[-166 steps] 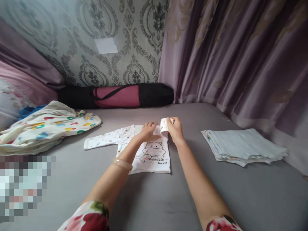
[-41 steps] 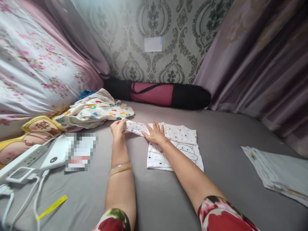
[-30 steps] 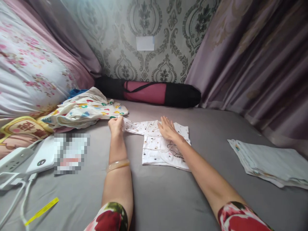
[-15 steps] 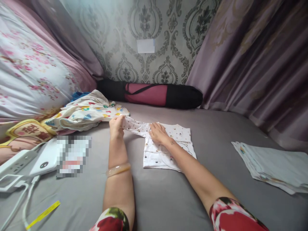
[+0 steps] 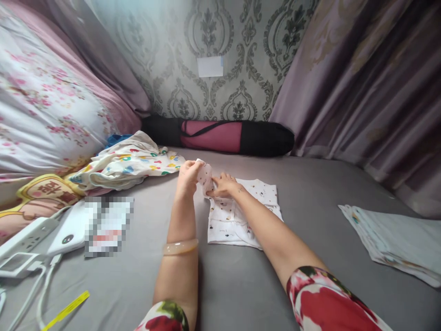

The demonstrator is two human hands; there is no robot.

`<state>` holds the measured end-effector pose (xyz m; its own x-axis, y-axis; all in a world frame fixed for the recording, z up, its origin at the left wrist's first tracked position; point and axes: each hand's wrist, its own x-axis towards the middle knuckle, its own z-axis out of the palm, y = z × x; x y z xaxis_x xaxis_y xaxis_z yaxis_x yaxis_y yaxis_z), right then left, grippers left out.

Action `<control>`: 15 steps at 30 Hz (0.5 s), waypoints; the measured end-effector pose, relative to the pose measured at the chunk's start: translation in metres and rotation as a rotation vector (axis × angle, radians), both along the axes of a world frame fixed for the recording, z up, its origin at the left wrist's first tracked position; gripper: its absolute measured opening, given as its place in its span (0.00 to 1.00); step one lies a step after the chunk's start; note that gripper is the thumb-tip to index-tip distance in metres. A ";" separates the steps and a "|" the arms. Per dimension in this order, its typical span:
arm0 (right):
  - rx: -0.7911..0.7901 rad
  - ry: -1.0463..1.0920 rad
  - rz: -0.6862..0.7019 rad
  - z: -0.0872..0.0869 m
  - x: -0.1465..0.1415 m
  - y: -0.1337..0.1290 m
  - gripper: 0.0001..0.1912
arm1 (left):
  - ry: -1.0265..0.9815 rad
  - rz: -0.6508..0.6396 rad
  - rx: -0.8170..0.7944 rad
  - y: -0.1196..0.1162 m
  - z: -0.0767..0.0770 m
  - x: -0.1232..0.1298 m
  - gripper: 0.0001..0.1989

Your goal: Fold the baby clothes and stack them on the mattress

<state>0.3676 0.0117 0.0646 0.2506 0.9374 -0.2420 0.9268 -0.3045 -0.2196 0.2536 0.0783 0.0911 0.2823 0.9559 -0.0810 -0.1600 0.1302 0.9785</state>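
Observation:
A small white long-sleeved shirt (image 5: 220,225) with a tiny printed pattern lies partly folded on the grey bed sheet. My left hand (image 5: 188,177) is closed on the end of its left-side sleeve (image 5: 204,177) and holds it raised off the sheet. My right hand (image 5: 225,186) rests on the shirt where that sleeve joins the body. Its thumb and forefinger are spread apart against the cloth; the other fingers are partly hidden. My right forearm covers part of the shirt's body.
At left are a crumpled patterned garment (image 5: 134,161), a yellow cushion (image 5: 48,188), a white power bank (image 5: 74,227), a power strip (image 5: 25,239) with cables and a yellow strip (image 5: 69,307). Folded cloths (image 5: 399,239) lie at right. A black-and-pink long bag (image 5: 213,135) lies along the wall.
My left hand has moved right and slightly up with the sleeve end, so the sleeve that was stretched out is now bunched toward the shirt's body. My right hand has stayed near the shoulder.

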 end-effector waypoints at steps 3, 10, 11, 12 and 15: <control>0.061 0.086 0.048 -0.003 0.013 0.000 0.40 | -0.009 -0.038 -0.009 -0.006 -0.001 0.010 0.16; 0.334 0.713 -0.289 -0.002 0.048 -0.020 0.18 | 0.064 -0.068 0.035 -0.016 -0.009 0.033 0.16; 0.353 0.830 -0.412 0.000 0.051 -0.026 0.15 | 0.075 -0.068 0.051 -0.019 -0.011 0.036 0.16; 0.347 0.959 -0.512 0.002 0.052 -0.032 0.13 | 0.079 -0.081 0.075 -0.023 -0.012 0.039 0.16; 0.230 1.314 -0.667 0.005 0.058 -0.051 0.21 | 0.105 -0.186 0.165 -0.035 -0.015 0.047 0.18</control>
<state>0.4252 -0.0388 0.0698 0.3629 0.7890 -0.4957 -0.2589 -0.4257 -0.8671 0.3002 0.0434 0.0765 0.4525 0.8911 0.0332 -0.0448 -0.0144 0.9989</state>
